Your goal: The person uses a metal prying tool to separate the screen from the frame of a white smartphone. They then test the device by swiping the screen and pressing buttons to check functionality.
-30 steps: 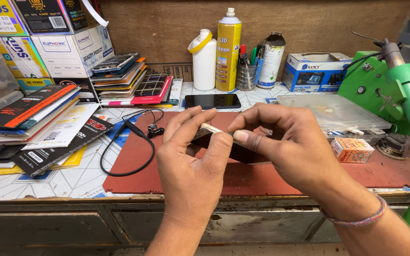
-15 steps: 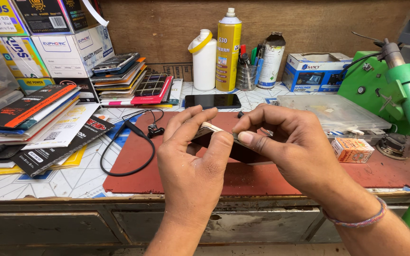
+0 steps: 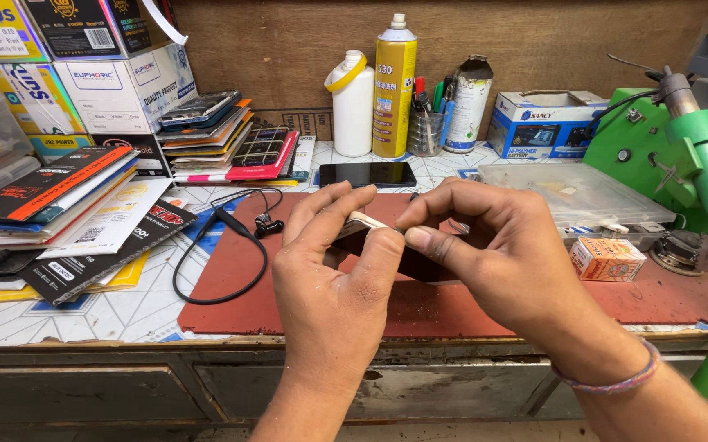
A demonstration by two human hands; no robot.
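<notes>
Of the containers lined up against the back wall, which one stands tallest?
The yellow spray can: it rises above the white bottle to its left and the pen cup.

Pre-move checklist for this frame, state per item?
1. Left hand grips the small dark device: ok, thumb and fingers pinch its near end.
2. Right hand on the same device: ok, thumb pressed at its pale edge.
3. Device above the red mat, not off the bench: ok.
4. Black cable away from both hands: ok, it lies to the left on the mat.
5. Phone out of the way: ok, flat behind the hands.
6. What the pale strip at the device edge is: cannot tell.
</notes>
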